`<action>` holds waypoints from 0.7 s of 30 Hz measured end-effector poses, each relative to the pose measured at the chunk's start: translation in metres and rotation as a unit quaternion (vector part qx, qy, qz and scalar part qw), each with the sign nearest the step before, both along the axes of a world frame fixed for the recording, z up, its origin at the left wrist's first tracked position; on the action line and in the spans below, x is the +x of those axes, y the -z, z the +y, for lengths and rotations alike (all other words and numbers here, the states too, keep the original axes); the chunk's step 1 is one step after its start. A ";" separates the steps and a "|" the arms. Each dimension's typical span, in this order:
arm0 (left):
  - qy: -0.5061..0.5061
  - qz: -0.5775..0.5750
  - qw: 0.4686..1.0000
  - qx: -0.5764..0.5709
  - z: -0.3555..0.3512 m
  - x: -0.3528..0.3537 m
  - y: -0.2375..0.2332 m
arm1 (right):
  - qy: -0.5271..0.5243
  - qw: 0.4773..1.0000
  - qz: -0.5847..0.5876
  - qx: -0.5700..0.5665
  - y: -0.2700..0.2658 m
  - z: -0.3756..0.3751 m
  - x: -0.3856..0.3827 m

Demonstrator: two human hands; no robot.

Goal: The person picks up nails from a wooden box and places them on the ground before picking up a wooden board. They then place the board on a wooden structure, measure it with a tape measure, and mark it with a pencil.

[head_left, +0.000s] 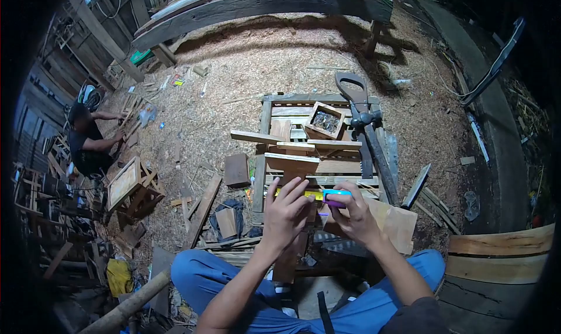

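I sit cross-legged in blue trousers in front of a low wooden pallet frame (266,115). My right hand (353,214) grips a blue tape measure case (336,196). Its yellow blade (310,195) runs left to my left hand (286,214), whose fingers press on the blade over a wooden piece (292,163). Several short wooden planks (255,137) lie stacked across the frame just beyond my hands.
A small wooden box (325,121) of dark bits and a hammer (362,120) rest on the frame, with a handsaw handle (352,88) behind. Sawdust covers the ground. Another person (87,138) crouches at the left near a wooden crate (131,185). Thick timbers (263,4) lie at the back.
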State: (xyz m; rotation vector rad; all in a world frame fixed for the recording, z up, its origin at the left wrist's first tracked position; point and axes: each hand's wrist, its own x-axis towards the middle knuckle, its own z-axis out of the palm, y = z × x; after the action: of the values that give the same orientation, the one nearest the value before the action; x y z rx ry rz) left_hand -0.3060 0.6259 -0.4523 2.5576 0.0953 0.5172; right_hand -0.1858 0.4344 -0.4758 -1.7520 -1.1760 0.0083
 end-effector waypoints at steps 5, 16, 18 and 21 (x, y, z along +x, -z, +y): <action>0.011 -0.002 1.000 -0.003 0.001 -0.001 0.002 | 0.007 1.000 -0.007 -0.003 0.000 0.002 -0.003; 0.002 -0.040 0.998 0.044 0.008 0.003 0.000 | -0.006 1.000 0.009 0.008 -0.003 0.003 -0.001; 0.006 -0.053 0.997 0.047 0.009 0.003 0.001 | -0.007 1.000 0.009 0.009 -0.004 0.003 -0.001; 0.011 -0.059 0.996 0.071 0.012 0.005 0.000 | -0.014 0.999 0.029 0.009 -0.007 0.002 0.001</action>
State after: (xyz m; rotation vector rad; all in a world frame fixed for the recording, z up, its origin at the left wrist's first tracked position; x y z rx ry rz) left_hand -0.3013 0.6382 -0.4522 2.6551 -0.0128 0.6887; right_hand -0.1846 0.4365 -0.4684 -1.7084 -1.1553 0.0661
